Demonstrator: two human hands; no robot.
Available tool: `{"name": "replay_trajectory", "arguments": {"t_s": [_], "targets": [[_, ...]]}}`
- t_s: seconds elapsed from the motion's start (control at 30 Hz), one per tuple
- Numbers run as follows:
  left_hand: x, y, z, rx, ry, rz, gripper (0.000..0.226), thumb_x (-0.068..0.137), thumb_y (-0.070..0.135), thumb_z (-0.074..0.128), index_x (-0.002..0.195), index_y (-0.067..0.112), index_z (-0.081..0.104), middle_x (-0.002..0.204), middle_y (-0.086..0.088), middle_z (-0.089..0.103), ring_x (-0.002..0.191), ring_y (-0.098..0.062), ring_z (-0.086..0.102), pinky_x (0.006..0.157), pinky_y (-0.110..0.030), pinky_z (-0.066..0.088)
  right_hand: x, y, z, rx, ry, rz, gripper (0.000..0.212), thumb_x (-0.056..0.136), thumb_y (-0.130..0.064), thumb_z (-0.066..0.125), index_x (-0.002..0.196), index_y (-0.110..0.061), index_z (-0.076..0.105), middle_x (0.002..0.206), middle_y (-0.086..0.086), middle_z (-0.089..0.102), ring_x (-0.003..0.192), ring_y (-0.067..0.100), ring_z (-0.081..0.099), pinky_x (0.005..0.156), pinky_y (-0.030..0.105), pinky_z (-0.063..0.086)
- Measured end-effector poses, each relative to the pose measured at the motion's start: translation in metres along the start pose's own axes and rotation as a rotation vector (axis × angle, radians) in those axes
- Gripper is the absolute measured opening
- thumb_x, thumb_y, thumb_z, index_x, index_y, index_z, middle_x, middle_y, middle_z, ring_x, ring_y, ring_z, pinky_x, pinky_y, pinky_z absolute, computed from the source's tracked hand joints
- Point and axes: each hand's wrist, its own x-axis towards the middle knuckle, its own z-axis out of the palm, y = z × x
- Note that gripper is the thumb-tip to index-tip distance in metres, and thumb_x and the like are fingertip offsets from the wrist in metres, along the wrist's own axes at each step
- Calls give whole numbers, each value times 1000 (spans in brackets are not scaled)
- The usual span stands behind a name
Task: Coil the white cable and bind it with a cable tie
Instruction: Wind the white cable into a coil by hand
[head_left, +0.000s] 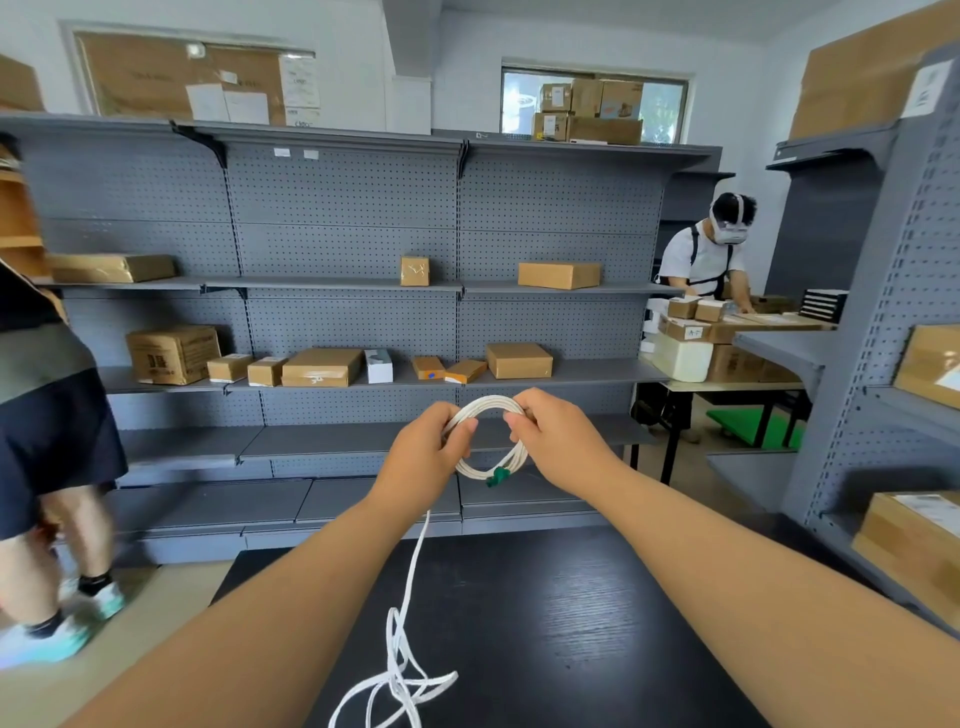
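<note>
stockroom shelves (332, 285) behind, dark bench (571, 623) below. left hand (423, 457), right hand (558, 441) hold cable (488, 401) coil, fingers (464, 427) pinching loops. tail uncoiled on bench; binding left.

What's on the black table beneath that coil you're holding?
Loose white cable lies tangled on the table, rising to the left hand. The forearms cover the table's sides.
</note>
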Motion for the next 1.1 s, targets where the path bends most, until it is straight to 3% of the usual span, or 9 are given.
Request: {"name": "replay_trajectory", "arguments": {"t_s": [0.07,0.17,0.47,0.6,0.7,0.87,1.0,1.1], "targets": [[0,0,-1,72,-5,29,23,95,29,46,73,23,46,65,1,56,59,-14,47,57,-23,39,-1,0,3,1,32,3,19,96,-24,43,101,-11,56,95,7,67,85,24,57,70,33,41],[1,4,-4,164,-25,56,22,96,28,45,80,13,48,74,-13,62,65,-24,51,58,-32,37,-2,0,1,-103,63,-59,17,96,-22,42,100,-10,54,93,10,64,86,29,56,65,33,37],[7,9,-12,252,-140,133,20,96,27,45,80,15,46,68,-8,54,61,-22,45,57,-34,36,2,-1,-4,-502,-31,-226,20,99,-21,35,105,-7,46,100,15,59,87,34,55,67,39,41],[4,7,-8,171,-91,94,14,95,27,47,85,18,49,69,-7,57,60,-19,46,56,-30,36,3,-3,-4,-358,7,-137,21,99,-20,36,104,-6,50,99,16,60,87,33,54,65,34,33],[2,4,-6,120,-56,52,11,94,27,48,87,20,50,68,-2,58,62,-19,54,56,-23,40,1,0,-4,-188,76,-51,21,98,-20,39,105,-9,55,96,14,62,80,27,52,65,33,37],[4,10,-6,16,-19,31,21,97,22,44,76,25,46,67,5,56,56,-6,53,48,-3,38,-4,2,0,53,128,57,19,97,-21,42,102,-12,57,92,13,65,80,30,61,75,47,52],[5,13,-8,38,-20,23,19,97,21,43,79,16,49,65,4,56,50,2,55,47,-3,38,-2,3,-2,43,83,47,15,95,-21,43,102,-15,55,95,9,67,85,25,59,71,34,46],[7,11,-11,134,-52,31,17,97,22,43,84,16,51,68,4,56,52,-3,53,48,-5,39,1,0,-7,-89,9,-35,18,95,-21,42,110,-14,51,94,5,61,84,23,54,65,30,35]]}}
